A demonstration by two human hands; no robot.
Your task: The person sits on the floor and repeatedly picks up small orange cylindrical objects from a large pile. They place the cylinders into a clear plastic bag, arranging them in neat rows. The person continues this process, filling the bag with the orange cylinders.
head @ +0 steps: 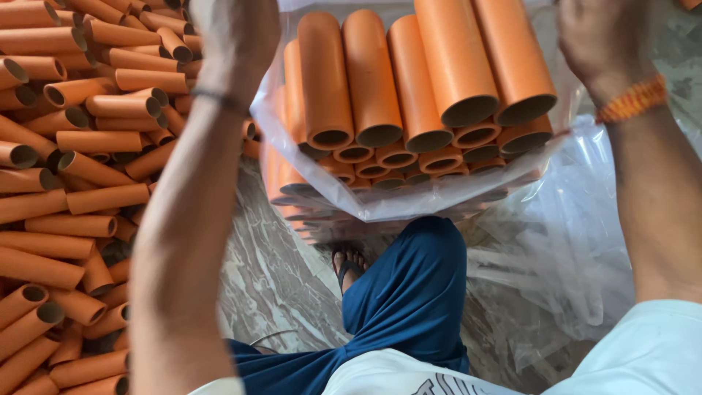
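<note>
A loose heap of orange tubes lies on the floor left of the left hand. Both hands, left and right hand, grip the upper edges of a clear plastic bag between them, packed with stacked tubes. Bagging looks nearly finished; settling the bundle needs a steady, even grip.

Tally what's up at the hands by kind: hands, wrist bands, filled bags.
Hands: 2, left hand, right hand
Wrist bands: 2, dark band, orange beaded band
Filled bags: 1, clear bag of orange tubes
Total: 5
</note>
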